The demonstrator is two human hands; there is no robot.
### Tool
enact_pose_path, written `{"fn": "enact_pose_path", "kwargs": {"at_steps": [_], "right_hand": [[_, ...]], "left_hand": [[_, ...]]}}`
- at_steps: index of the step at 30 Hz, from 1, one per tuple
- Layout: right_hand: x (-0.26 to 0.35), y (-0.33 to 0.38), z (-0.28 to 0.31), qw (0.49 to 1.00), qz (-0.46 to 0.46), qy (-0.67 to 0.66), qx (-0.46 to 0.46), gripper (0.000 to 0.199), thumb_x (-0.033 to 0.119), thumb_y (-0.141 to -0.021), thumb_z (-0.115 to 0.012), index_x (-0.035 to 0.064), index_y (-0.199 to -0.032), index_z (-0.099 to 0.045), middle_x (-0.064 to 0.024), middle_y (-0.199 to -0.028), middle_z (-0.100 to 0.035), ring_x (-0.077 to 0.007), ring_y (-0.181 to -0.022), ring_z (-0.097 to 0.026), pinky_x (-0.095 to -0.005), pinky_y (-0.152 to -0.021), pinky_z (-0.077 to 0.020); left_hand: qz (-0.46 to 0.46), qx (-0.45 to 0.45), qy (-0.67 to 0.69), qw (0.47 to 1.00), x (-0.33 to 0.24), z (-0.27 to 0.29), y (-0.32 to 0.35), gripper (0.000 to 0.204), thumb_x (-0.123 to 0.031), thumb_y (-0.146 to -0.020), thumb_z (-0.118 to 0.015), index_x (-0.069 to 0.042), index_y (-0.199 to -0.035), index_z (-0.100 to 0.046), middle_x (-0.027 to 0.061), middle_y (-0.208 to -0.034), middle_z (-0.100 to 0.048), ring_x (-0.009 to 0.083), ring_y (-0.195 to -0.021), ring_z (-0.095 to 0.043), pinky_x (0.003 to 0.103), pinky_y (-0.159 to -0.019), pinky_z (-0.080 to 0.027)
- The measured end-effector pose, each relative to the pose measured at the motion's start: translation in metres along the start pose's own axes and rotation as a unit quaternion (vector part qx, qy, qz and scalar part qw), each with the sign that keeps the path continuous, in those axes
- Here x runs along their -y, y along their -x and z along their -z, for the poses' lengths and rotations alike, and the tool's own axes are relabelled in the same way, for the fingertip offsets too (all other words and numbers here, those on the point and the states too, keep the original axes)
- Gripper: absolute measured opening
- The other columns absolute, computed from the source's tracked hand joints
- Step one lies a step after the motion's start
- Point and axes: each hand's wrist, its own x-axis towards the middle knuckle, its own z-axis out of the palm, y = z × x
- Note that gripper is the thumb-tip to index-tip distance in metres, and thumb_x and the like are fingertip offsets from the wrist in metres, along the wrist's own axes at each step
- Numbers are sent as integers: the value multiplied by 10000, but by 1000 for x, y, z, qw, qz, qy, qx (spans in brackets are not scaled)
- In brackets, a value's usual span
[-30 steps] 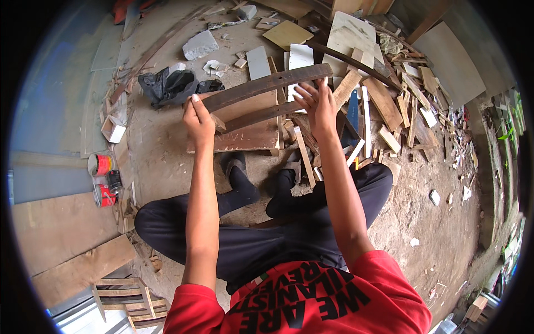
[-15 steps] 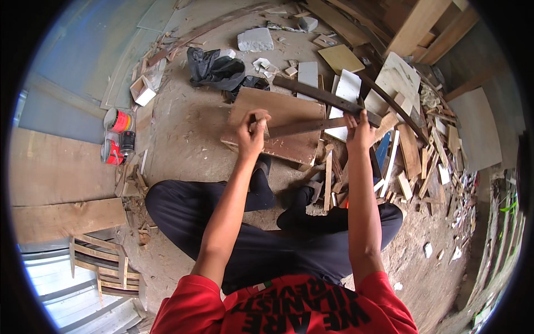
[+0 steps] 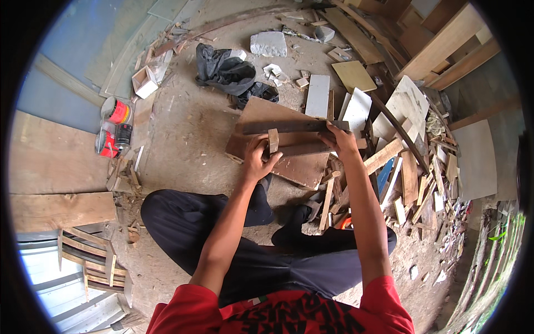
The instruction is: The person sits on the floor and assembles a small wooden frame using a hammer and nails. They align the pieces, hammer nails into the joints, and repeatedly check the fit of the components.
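Note:
Two dark wooden strips lie nearly parallel above a brown wooden board [image 3: 261, 111]. The upper wooden strip [image 3: 295, 127] runs level, and my right hand [image 3: 342, 139] is closed round its right end. Just below, the lower wooden strip [image 3: 306, 150] reaches from my left hand to under my right one. My left hand [image 3: 258, 160] pinches a small pale wooden block [image 3: 273, 141] standing at that strip's left end. Whether the block is fixed to the strip I cannot tell. My fingers partly hide both strip ends.
Wood offcuts [image 3: 409, 178] heap up on the right, with a blue-bladed saw [image 3: 384, 177] among them. Black plastic bags [image 3: 225, 72] lie beyond the board. Paint cans [image 3: 115, 111] stand at the left, near a small white box [image 3: 145, 82]. A stone block [image 3: 268, 44] sits farther off.
The upper strip has swung from a slant to nearly level and come down close to the lower strip. My right hand moved left and nearer; my left hand shifted slightly nearer with the block.

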Motion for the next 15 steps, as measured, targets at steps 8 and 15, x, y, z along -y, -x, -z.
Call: {"fn": "enact_pose_path", "kwargs": {"at_steps": [8,15], "right_hand": [[36,14,-9,903,-97,413,74,483,348,-938,-673,-123,-848,-618,-181,-681,-676,-233,-560,-696,-326,-495,-606],[54,-45,-51,850,174,481,124,413,359,-928,-686,-39,-820,-680,-72,-643,-667,-126,-512,-619,-278,-493,-483]], "left_hand": [[45,-97,-239,965,35,7,-9,400,-347,-953,-575,-59,-1229,-601,146,-1348,-534,352,-1297,-466,510,-1087,-321],[116,-42,-297,947,30,2,-21,505,-357,-916,-626,-10,-1277,-561,160,-1362,-529,356,-1351,-423,532,-1128,-286]]}}
